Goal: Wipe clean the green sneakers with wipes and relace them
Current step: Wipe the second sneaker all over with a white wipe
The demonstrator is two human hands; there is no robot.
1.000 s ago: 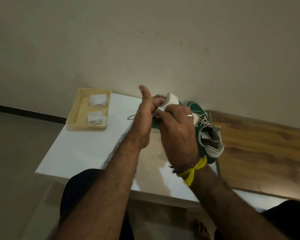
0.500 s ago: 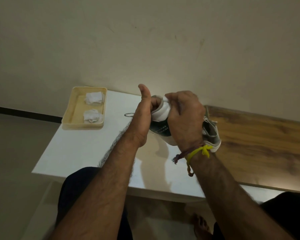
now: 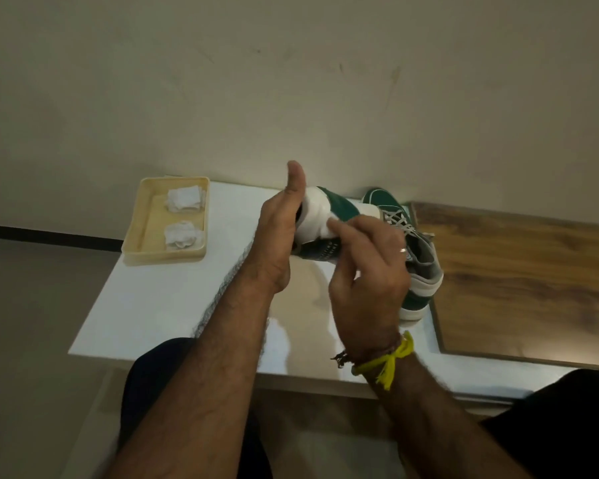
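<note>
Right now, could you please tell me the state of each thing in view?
Held sneaker: lifted off the table, gripped by left hand.
Right hand: pressing a wipe on it.
Second sneaker: on the table, laced.
Tray: holds two crumpled wipes.

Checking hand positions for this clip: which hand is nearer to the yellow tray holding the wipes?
Left. The left hand grips the held sneaker on its tray side, just right of the tray. The right hand works on the sneaker's far side, farther from the tray.

A white table (image 3: 159, 299) stands against a beige wall (image 3: 291, 81), beside a wooden surface (image 3: 519, 281).
</note>
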